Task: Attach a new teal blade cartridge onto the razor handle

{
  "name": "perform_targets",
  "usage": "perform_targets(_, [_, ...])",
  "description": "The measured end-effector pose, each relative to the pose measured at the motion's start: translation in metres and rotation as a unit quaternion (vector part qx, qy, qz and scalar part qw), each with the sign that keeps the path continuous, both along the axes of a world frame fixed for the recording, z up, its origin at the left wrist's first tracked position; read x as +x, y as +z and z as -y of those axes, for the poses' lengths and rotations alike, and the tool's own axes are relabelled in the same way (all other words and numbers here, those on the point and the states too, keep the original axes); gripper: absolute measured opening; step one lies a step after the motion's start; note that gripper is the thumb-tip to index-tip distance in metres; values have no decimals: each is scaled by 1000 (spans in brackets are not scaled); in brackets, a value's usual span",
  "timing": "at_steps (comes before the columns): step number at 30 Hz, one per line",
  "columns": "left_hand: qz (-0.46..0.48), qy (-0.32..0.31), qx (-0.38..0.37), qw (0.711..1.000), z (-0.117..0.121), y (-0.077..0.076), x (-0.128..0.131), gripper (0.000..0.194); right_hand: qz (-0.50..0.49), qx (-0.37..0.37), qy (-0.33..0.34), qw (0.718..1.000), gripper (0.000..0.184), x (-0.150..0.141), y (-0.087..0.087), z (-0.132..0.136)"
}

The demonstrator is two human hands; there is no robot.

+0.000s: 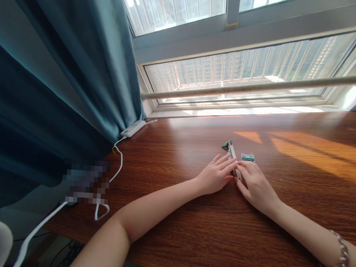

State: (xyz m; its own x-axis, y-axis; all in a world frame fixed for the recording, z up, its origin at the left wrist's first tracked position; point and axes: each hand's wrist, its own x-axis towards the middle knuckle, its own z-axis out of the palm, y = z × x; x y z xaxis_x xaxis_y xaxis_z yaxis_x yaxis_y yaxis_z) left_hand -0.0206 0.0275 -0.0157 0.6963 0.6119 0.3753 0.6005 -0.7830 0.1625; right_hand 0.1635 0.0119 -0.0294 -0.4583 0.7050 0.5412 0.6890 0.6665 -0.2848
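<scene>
A razor (226, 146) lies on the wooden desk, its dark head pointing left and most of its handle covered by my left hand. Beside it runs a narrow pale bar (232, 149), which passes beneath the fingertips of both hands; what it is I cannot make out. My left hand (216, 176) rests with its fingers stretched out over the razor's handle and against the bar. The thumb and fingers of my right hand (257, 186) close around the bar's near end. Just beyond the right fingers sits a small clear pack with a green strip (248, 157), partly hidden.
The brown desk (171, 230) reaches to the window, where a rail (254, 87) crosses. At the left hang blue curtains (109, 63). A white power strip (133, 128) and its white cable (121, 162) lie along the desk's left side, near a blurred-out patch.
</scene>
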Motion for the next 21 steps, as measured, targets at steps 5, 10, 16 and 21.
perform_targets(5, [-21, 32, -46, 998, 2, -1, 4, 39, 8, -29, -5, 1000, 35, -1, -8, -1])
perform_targets(10, [10, 16, -37, 999, 0, 0, 4, 28, -11, -43, -9, 999, 33, -2, -6, 2])
perform_targets(16, [35, 45, -36, 998, -1, -4, 3, 23, -38, -86, -19, 995, 19, -4, 0, 5])
perform_targets(21, [27, 58, -33, 997, -3, -7, 2, 20, -57, -107, -15, 993, 17, -5, 2, 6])
